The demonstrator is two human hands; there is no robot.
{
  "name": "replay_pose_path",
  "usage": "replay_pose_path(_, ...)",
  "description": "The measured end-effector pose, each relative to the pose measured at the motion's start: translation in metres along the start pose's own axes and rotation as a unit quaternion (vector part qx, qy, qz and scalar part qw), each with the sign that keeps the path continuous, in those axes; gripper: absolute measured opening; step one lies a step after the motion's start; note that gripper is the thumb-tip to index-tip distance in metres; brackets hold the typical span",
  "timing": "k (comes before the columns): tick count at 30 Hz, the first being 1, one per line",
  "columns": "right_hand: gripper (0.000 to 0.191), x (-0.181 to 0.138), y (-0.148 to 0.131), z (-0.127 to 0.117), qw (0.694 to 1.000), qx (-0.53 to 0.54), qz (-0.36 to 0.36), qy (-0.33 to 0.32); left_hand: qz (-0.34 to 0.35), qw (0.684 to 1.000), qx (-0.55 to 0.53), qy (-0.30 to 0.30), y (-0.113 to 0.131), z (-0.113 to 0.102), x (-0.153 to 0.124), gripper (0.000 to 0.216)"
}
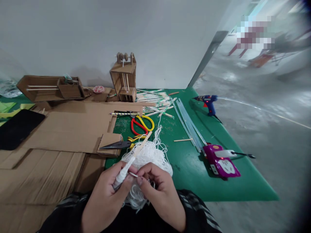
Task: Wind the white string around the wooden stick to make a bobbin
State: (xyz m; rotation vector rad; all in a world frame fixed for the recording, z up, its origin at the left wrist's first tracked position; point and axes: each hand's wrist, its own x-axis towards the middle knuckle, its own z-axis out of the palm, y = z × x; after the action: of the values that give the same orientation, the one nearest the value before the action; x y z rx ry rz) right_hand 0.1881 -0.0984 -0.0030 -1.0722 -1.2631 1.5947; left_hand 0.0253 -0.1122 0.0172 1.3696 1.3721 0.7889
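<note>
My left hand [107, 194] is closed around a thin wooden stick [143, 142] whose lower part is wound with white string. My right hand [160, 191] pinches the string against the stick near my left thumb. A loose tangle of white string [150, 155] lies on my lap and on the table edge, just beyond both hands. A single strand runs from the tangle up across the green mat [194, 168].
Flat cardboard sheets [68, 129] cover the left of the table. Scissors with red and yellow handles [142, 124] and black pliers [116, 145] lie nearby. A cardboard tower model [123, 79], glue sticks [189, 124], a blue glue gun [209, 102] and a purple device [221, 161] sit further off.
</note>
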Motion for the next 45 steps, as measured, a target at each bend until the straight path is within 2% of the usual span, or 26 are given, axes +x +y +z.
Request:
replay_pose_path(7,0.033,0.003,0.003,-0.002,0.989,0.124,0.062,-0.045,0.084,0.986,0.127,0.066,-0.003,-0.001,-0.001,0.017)
replay_pose_path(11,0.027,0.0,0.003,-0.001,0.993,0.104,0.034,-0.048,0.029,0.994,0.075,0.069,0.003,0.001,-0.002,0.021)
replay_pose_path(15,0.018,-0.004,0.004,0.001,0.999,0.028,0.004,-0.031,-0.043,0.995,-0.023,0.082,0.01,0.002,-0.002,0.02)
replay_pose_path(18,0.016,-0.005,0.004,0.002,0.999,-0.045,-0.009,-0.029,-0.064,0.993,-0.055,0.077,0.008,0.0,-0.001,0.02)
replay_pose_path(26,0.008,-0.005,0.006,0.001,0.97,-0.183,-0.16,0.014,-0.049,0.996,-0.066,0.019,0.001,-0.004,0.004,0.026)
replay_pose_path(29,0.016,-0.003,0.009,0.002,0.959,-0.206,-0.19,0.03,-0.052,0.994,-0.099,0.003,0.003,-0.003,0.005,0.028)
replay_pose_path(33,0.03,-0.002,0.011,0.002,0.938,-0.23,-0.259,0.007,-0.054,0.989,-0.135,0.005,0.003,-0.002,0.005,0.029)
replay_pose_path(38,0.032,-0.002,0.012,0.0,0.946,-0.234,-0.222,0.021,-0.059,0.985,-0.159,0.012,0.004,-0.002,0.008,0.033)
replay_pose_path(42,0.027,0.001,0.011,-0.001,0.948,-0.247,-0.199,-0.029,-0.072,0.98,-0.187,0.001,-0.002,-0.001,0.009,0.036)
replay_pose_path(45,0.021,0.001,0.008,-0.002,0.958,-0.23,-0.158,-0.067,-0.103,0.966,-0.236,0.002,-0.012,0.0,0.007,0.033)
